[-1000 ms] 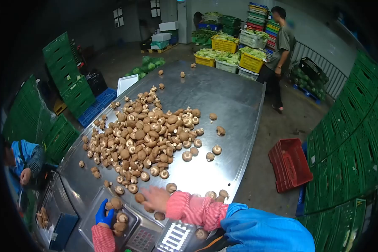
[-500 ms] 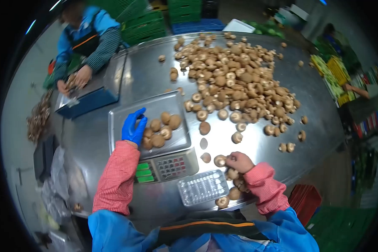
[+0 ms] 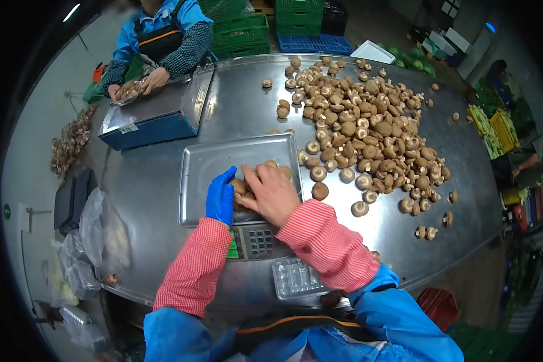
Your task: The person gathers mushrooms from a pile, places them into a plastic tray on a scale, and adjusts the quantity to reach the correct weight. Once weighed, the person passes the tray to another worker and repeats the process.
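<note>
My left hand, in a blue glove, rests at the left side of several brown mushrooms on the metal tray of a scale. Its fingers are extended and apart, close against the mushrooms. From the right, my bare right hand reaches over the same group, its thumb and fingers around a mushroom. The hand covers part of the group. Below the tray, the scale's keypad and green display are partly visible. A clear plastic punnet sits near the table edge, partly behind my right sleeve.
A large heap of mushrooms spreads over the metal table, with loose ones around it. Across the table, another person holds mushrooms over a blue box. Plastic bags lie at the left edge; a red crate stands lower right.
My right hand has moved from the mushrooms beside the punnet up and left onto the scale tray. My left hand stays by the tray's mushrooms. The other person has lifted their mushrooms.
</note>
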A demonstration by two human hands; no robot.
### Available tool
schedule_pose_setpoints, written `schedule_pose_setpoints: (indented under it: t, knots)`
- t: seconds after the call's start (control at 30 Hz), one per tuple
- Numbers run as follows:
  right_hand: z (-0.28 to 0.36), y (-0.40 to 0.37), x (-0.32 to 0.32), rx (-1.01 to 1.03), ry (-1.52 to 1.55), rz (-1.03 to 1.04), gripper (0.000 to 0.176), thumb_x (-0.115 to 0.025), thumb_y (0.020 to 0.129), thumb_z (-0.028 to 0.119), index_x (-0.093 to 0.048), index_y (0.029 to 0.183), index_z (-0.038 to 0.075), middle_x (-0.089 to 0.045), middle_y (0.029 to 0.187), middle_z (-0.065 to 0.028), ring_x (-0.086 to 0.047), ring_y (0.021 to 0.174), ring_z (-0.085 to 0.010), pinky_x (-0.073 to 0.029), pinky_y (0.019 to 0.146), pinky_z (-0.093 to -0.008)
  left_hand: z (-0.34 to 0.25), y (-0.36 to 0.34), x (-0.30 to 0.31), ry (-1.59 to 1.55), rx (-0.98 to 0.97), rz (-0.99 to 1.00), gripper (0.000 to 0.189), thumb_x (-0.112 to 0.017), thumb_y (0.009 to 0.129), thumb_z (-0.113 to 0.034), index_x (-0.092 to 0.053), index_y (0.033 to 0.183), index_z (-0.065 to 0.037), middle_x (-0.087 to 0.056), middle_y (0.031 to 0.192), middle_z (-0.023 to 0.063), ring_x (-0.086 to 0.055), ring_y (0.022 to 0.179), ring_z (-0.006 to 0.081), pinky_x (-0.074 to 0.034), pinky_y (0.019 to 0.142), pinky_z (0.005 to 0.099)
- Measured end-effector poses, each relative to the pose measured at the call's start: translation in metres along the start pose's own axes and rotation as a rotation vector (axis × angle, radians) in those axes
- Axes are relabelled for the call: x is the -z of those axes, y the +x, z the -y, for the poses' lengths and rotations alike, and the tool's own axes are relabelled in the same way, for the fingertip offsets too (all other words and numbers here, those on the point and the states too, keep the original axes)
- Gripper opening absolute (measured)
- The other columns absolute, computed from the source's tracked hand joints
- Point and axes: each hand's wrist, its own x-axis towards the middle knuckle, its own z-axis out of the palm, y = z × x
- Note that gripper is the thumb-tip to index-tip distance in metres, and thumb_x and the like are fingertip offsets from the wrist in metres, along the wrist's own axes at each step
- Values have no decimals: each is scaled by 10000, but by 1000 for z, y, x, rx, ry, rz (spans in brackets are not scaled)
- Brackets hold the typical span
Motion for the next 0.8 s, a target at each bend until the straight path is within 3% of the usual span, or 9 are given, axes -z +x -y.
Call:
schedule_pose_setpoints:
  t: [0.17,0.23,0.3,0.43,0.47,0.57,0.6,0.7,0.8]
  knots:
    - [-57,-31,25,-280,-97,-242,406,-627,771,229,-519,1135,86,-522,942,-147,-541,855,-301,-440,715,-420,-21,1,15,-77,63,-31,443,-407,959,-311,-467,1288,-21,-515,1234,172,-502,1146,279,-371,999,366]
    - [-94,-64,17,-476,-329,71,390,-630,774,226,-524,1128,100,-526,928,-179,-559,819,-340,-458,710,-438,-27,4,19,-88,78,-50,450,-408,958,-316,-458,1297,-23,-508,1244,171,-496,1155,278,-365,1005,368]
    - [-116,-93,-2,-674,-150,427,379,-626,787,217,-530,1141,118,-531,914,-202,-576,818,-374,-481,730,-429,-31,7,20,-88,86,-61,475,-411,955,-343,-447,1308,-26,-501,1255,170,-484,1174,276,-353,1016,372]
    - [-141,-126,-29,-617,355,138,348,-604,798,184,-537,1133,117,-553,938,-183,-602,784,-339,-506,721,-383,-36,18,13,60,-28,38,516,-438,934,-392,-435,1330,-62,-498,1262,176,-469,1188,308,-331,1033,388]
    - [-137,-126,-22,-657,288,90,310,-573,812,169,-554,1117,113,-567,954,-161,-605,782,-314,-506,722,-385,-45,22,10,139,-73,67,521,-447,927,-399,-433,1335,-75,-497,1260,180,-466,1188,318,-326,1036,393]
    - [-138,-119,-7,-887,558,77,271,-560,829,184,-569,1087,103,-566,964,-151,-602,803,-307,-502,729,-387,-53,32,-3,234,-91,125,521,-495,899,-399,-451,1327,-107,-499,1255,185,-461,1178,343,-331,1030,412]
    - [-133,-118,-3,-783,293,122,277,-555,841,207,-562,1093,94,-582,922,-161,-602,802,-314,-497,716,-389,-53,36,-4,245,-76,137,518,-515,888,-395,-460,1321,-116,-500,1254,185,-460,1174,350,-336,1025,419]
    - [-112,-110,-3,-660,-91,163,274,-540,855,223,-552,1091,86,-597,885,-184,-600,774,-332,-493,705,-393,-45,46,-5,77,85,207,536,-620,826,-354,-492,1288,-115,-506,1248,168,-452,1178,352,-357,1005,426]
    - [-135,-117,-27,-681,289,280,378,-629,794,248,-532,1106,58,-603,894,-202,-608,772,-330,-495,719,-393,-82,41,0,394,-138,274,582,-686,767,-284,-492,1274,-74,-516,1216,168,-485,1148,328,-362,1001,398]
